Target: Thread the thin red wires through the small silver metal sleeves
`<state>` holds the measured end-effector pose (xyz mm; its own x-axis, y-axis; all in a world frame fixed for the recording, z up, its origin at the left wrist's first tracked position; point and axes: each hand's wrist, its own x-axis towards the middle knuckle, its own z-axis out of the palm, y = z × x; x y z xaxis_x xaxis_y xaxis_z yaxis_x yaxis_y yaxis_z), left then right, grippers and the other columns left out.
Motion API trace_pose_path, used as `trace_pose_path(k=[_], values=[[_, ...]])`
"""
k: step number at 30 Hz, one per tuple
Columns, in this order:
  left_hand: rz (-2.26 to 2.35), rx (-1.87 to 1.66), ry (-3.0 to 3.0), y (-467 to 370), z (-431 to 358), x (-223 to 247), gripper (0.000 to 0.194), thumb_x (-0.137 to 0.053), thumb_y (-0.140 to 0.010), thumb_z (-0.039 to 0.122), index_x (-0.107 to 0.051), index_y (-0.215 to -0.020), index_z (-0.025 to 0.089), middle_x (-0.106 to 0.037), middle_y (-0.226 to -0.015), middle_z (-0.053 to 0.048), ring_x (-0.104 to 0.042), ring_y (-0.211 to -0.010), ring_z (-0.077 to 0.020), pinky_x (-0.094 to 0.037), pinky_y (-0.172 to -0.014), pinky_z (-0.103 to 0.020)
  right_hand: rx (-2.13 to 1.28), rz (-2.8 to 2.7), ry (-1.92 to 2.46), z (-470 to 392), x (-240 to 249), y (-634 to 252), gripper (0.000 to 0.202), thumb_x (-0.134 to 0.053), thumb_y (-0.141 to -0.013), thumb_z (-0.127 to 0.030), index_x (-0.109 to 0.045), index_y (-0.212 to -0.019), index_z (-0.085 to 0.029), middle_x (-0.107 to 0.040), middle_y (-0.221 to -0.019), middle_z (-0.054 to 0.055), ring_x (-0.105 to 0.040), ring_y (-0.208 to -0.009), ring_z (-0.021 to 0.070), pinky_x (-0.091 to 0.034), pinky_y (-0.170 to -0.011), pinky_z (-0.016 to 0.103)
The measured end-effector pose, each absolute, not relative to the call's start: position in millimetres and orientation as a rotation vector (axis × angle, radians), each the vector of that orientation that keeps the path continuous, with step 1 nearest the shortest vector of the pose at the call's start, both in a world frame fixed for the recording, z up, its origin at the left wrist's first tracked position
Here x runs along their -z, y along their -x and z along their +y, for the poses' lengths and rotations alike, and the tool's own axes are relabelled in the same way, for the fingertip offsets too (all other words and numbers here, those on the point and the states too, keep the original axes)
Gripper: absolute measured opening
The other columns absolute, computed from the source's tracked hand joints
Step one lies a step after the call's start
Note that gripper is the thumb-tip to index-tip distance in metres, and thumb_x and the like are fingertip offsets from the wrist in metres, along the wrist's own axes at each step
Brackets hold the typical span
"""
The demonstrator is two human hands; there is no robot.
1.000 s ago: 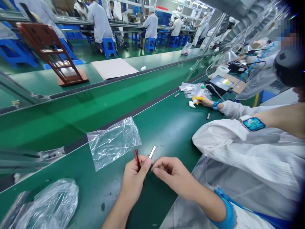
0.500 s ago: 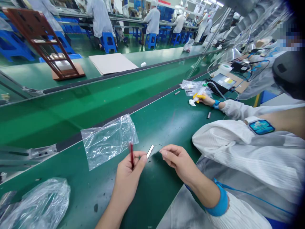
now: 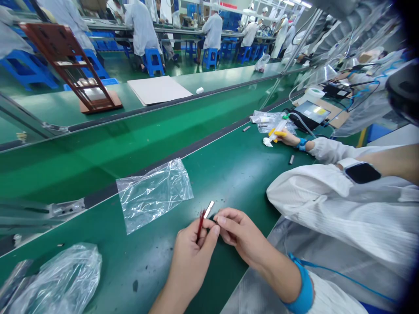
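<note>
My left hand (image 3: 193, 257) is closed around a thin bundle of red strands (image 3: 200, 224), possibly wires, which stands up between the fingers. A small flat silver strip with dark marks along one edge (image 3: 209, 209) juts up at the same fingertips. My right hand (image 3: 245, 233), a blue band on its wrist, is pinched right beside the left fingertips, close to the strip's lower end. Whatever lies in its pinch is too small or hidden to make out. A flat clear plastic bag (image 3: 153, 196) rests on the green bench (image 3: 140, 257) beyond my left hand.
A crumpled clear bag (image 3: 72, 279) lies at the near left. To the right, a co-worker's hand in yellow finger covers (image 3: 283, 136) holds a whitish tube near white tissue (image 3: 267, 142). Small dark pieces (image 3: 291, 159) lie nearby. Across the green channel stands a brown wooden frame (image 3: 73, 69).
My hands have come together: the left moved right with the red strands and strip, and the right fingertips now meet it. The view shifted slightly. The neighbour's watch screen went dark.
</note>
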<state>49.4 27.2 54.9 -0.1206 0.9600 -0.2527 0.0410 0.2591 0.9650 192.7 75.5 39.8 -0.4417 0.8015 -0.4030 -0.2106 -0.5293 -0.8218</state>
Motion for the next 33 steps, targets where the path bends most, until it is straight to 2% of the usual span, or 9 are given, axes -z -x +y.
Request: trace_pose_path(k=[5,9,12,14,17,21,33], values=[[1.417,-0.967,-0.921,-47.7,27.7,-57.6,0.033,-0.07,-0.079,0.048,-0.06,-0.065,0.019,-0.025,-0.052,0.007,-0.023,-0.048,-0.0108,-0.018,-0.047,-0.026,-1.878,-1.332,1.121,83.6,-49.2,-204.5,0.031,-0.076,-0.08,-0.048,-0.069,-0.075,-0.019,-0.056,-0.068,-0.002,-0.04,-0.056,0.01,-0.032,-0.052,0.025],[1.411,-0.937,-0.861,-44.9,28.8,-56.5,0.04,-0.07,-0.077,0.056,-0.06,-0.065,0.019,-0.028,-0.053,0.006,-0.025,-0.049,-0.0107,-0.019,-0.046,-0.026,-1.784,-1.545,1.092,92.4,-51.3,-212.7,0.028,-0.07,-0.086,-0.046,-0.067,-0.077,-0.02,-0.058,-0.074,0.0,-0.049,-0.066,0.0139,-0.04,-0.061,0.028],[1.41,-1.049,-0.717,-40.3,31.7,-51.4,0.045,-0.068,-0.077,0.062,-0.063,-0.07,0.018,-0.029,-0.054,0.006,-0.025,-0.048,-0.01,-0.019,-0.045,-0.025,-1.555,-1.673,1.18,104.1,-43.4,-214.9,0.024,-0.063,-0.091,-0.041,-0.066,-0.08,-0.02,-0.058,-0.073,0.0,-0.05,-0.066,0.0146,-0.041,-0.061,0.028],[1.345,-1.159,-0.525,-36.0,35.0,-46.3,0.048,-0.066,-0.078,0.065,-0.065,-0.075,0.017,-0.026,-0.053,0.008,-0.02,-0.046,-0.0084,-0.016,-0.043,-0.024,-1.341,-1.753,1.25,113.2,-34.8,-214.3,0.021,-0.06,-0.094,-0.037,-0.065,-0.082,-0.02,-0.056,-0.071,-0.001,-0.049,-0.063,0.0143,-0.04,-0.06,0.028],[1.182,-1.271,-0.266,-28.6,40.7,-39.6,0.045,-0.07,-0.079,0.061,-0.064,-0.076,0.016,-0.025,-0.052,0.01,-0.013,-0.045,-0.0062,-0.015,-0.041,-0.022,-1.135,-1.886,1.272,123.7,-22.7,-212.3,0.019,-0.056,-0.095,-0.031,-0.063,-0.083,-0.019,-0.057,-0.071,0.0,-0.049,-0.062,0.0147,-0.04,-0.059,0.028],[1.073,-1.307,-0.163,-21.9,45.7,-35.8,0.038,-0.071,-0.082,0.053,-0.064,-0.078,0.016,-0.027,-0.052,0.01,-0.014,-0.044,-0.0053,-0.019,-0.039,-0.019,-1.068,-1.998,1.26,127.0,-16.4,-211.8,0.019,-0.054,-0.097,-0.029,-0.063,-0.083,-0.02,-0.059,-0.073,0.001,-0.052,-0.064,0.0159,-0.041,-0.061,0.028],[1.047,-1.304,-0.091,-21.2,44.8,-32.8,0.033,-0.071,-0.084,0.047,-0.064,-0.076,0.016,-0.026,-0.052,0.01,-0.014,-0.043,-0.0044,-0.02,-0.038,-0.017,-1.001,-2.071,1.256,125.5,-14.3,-210.9,0.016,-0.057,-0.096,-0.023,-0.067,-0.084,-0.019,-0.064,-0.074,0.002,-0.056,-0.063,0.0156,-0.044,-0.062,0.028]])
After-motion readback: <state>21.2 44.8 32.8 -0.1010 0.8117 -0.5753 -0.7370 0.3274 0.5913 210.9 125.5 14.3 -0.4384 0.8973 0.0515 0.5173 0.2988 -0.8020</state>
